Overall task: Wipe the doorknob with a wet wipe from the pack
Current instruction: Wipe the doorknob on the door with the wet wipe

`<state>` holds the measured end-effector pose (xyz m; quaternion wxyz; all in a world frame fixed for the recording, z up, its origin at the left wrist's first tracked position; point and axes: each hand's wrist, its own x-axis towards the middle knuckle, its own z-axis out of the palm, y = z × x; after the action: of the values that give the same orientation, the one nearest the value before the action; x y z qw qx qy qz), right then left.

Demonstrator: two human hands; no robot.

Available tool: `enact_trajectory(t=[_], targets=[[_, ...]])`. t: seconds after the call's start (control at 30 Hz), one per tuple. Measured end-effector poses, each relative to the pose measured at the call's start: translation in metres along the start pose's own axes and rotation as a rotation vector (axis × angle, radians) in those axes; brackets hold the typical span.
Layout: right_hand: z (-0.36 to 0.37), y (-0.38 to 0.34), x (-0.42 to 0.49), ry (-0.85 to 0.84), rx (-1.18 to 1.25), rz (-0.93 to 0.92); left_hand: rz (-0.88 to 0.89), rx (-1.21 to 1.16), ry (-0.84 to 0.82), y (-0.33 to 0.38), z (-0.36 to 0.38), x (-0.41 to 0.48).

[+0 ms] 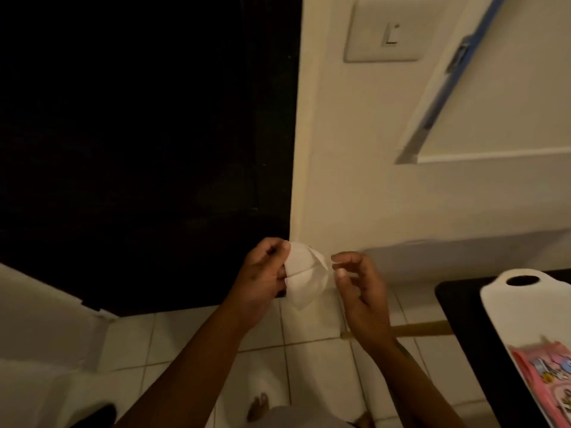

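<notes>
My left hand point(262, 279) pinches a white wet wipe point(306, 278) by its left edge, in front of the dark door point(139, 134). The wipe hangs partly folded between both hands. My right hand point(360, 285) is just right of the wipe with fingers loosely curled, a small gap away from it and holding nothing. The pink wipe pack point(547, 375) lies on a white board at the lower right. No doorknob shows against the dark door.
A white cutting board point(519, 310) sits on a black table point(457, 304) at the right. A light switch point(389, 32) is on the cream wall above. A white surface point(37, 319) is at the lower left. Tiled floor point(309, 329) lies below.
</notes>
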<state>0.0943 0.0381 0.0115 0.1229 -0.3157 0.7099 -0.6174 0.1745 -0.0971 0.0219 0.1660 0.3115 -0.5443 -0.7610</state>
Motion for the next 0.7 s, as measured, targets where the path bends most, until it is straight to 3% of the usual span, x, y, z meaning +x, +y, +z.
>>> enact_trajectory(t=[0.23, 0.37, 0.7], targets=[[0.063, -0.014, 0.002, 0.060, -0.131, 0.025, 0.134, 0.161, -0.017, 0.023, -0.046, -0.017], [0.067, -0.019, 0.009, 0.050, -0.092, 0.052, 0.163, 0.149, 0.012, 0.035, -0.060, -0.021], [0.057, -0.071, 0.071, -0.060, 0.079, -0.091, 0.334, 0.181, 0.175, 0.100, -0.062, -0.002]])
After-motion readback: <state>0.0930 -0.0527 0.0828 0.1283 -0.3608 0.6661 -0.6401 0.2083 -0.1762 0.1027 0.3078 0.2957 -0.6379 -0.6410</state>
